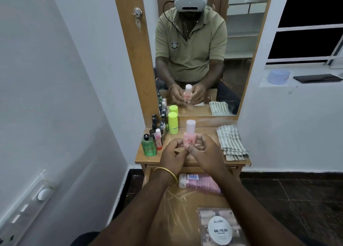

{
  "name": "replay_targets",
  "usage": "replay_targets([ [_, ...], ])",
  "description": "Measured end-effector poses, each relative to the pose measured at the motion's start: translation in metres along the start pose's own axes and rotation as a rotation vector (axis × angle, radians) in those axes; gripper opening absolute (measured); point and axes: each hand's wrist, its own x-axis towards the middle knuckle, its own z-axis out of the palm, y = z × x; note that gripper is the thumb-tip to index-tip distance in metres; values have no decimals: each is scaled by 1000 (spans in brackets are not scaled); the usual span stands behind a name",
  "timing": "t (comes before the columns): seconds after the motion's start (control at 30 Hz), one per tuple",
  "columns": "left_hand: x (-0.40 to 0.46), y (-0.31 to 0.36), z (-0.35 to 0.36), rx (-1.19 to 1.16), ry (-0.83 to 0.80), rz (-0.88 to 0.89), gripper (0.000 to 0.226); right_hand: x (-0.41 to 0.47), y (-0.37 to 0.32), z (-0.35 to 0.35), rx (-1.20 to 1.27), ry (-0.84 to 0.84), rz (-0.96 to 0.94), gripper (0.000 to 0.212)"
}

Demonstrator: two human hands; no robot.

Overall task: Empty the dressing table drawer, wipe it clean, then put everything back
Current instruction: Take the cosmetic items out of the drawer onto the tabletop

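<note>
Both hands hold a small pink bottle (pixel 189 135) with a pale pink cap upright over the dressing table top (pixel 209 132). My left hand (pixel 173 155), with a gold bangle at the wrist, grips its left side; my right hand (pixel 206 153) grips its right side and base. Below my forearms the wooden drawer (pixel 178 199) stands pulled out. In it lie a pink bottle on its side (pixel 198 182) and a nail polish wipes pack (pixel 220 229). A folded striped cloth (pixel 231 143) rests on the table top at the right.
At the table's left stand a green bottle (pixel 148 145), a red-capped tube (pixel 158 139), several dark small bottles (pixel 157 123) and a lime green container (pixel 173 123). A mirror (pixel 194 51) rises behind. A window ledge at right holds a blue tub (pixel 278 76).
</note>
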Motion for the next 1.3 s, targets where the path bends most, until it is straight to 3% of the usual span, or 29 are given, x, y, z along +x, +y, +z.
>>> replay_targets([
  [0.1,18,-6,0,97,23,86,21,26,2,7,-37,-3,-20,23],
  [0.27,32,-26,-2,275,-16,-34,51,63,13,21,-107,45,-52,24],
  [0.73,38,-42,0,288,-66,10,55,108,27,41,-162,65,-35,25],
  [1.3,30,-33,-1,288,-85,-10,57,63,26,13,-247,76,17,34],
])
